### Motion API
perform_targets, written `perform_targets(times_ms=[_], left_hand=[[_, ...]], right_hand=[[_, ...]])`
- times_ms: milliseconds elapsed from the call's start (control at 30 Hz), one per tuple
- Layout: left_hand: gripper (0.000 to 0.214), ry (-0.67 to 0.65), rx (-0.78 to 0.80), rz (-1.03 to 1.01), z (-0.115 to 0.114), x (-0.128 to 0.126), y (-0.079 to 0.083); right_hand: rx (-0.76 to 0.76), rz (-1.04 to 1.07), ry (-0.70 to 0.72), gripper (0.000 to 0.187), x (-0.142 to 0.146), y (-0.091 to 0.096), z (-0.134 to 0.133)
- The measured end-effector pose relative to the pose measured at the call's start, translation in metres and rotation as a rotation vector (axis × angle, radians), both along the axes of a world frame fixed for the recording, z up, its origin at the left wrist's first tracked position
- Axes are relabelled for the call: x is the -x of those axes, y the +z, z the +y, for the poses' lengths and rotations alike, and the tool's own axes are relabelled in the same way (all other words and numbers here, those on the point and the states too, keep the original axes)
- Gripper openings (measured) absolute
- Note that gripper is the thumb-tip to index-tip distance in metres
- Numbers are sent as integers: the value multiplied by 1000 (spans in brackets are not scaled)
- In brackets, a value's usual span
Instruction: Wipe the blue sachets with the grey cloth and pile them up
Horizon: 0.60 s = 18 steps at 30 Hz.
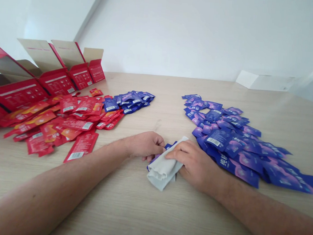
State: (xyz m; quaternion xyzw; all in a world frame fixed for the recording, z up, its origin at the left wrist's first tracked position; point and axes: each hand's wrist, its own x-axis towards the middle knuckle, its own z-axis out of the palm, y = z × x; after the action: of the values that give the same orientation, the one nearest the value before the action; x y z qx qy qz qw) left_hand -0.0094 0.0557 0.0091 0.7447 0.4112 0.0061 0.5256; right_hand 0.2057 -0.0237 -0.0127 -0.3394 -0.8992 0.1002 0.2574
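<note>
My left hand (145, 146) and my right hand (196, 165) meet over a folded pale grey cloth (163, 167) in the middle of the wooden table. The left fingers pinch its upper edge, while the right fingers press over its top. Corners of a blue sachet (169, 146) stick out from under the cloth, and the rest of it is hidden. Right of my right hand lies a large heap of blue-purple sachets (233, 146), touching the hand's outer side. A heap of red sachets (76, 121) lies left of my left hand, apart from it.
A smaller group of blue sachets (130, 101) lies beyond the red heap. Several open red cardboard boxes (57, 81) stand at the far left of the table. A white box (263, 81) sits at the far right, against a white wall (194, 33).
</note>
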Motion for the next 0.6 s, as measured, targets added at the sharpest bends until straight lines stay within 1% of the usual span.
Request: perform_targets(times_ms=[167, 200, 333, 400, 500, 533, 600], left_hand=[[19, 6, -3, 3, 0, 1, 0], [19, 8, 1, 0, 0, 1, -1], [18, 6, 20, -14, 0, 1, -1], [18, 0, 16, -10, 0, 0, 0], [19, 2, 0, -1, 0, 0, 2], [19, 4, -2, -2, 0, 0, 2], [18, 5, 5, -10, 0, 0, 1]], right_hand=[[-8, -28, 123, 35, 5, 1, -4], [-8, -25, 114, 35, 4, 0, -4], [-4, 1, -12, 35, 0, -1, 1], [-1, -1, 7, 34, 0, 0, 1], [3, -15, 111, 31, 2, 2, -2], [6, -16, 120, 31, 3, 2, -2], [9, -7, 82, 33, 2, 1, -1]])
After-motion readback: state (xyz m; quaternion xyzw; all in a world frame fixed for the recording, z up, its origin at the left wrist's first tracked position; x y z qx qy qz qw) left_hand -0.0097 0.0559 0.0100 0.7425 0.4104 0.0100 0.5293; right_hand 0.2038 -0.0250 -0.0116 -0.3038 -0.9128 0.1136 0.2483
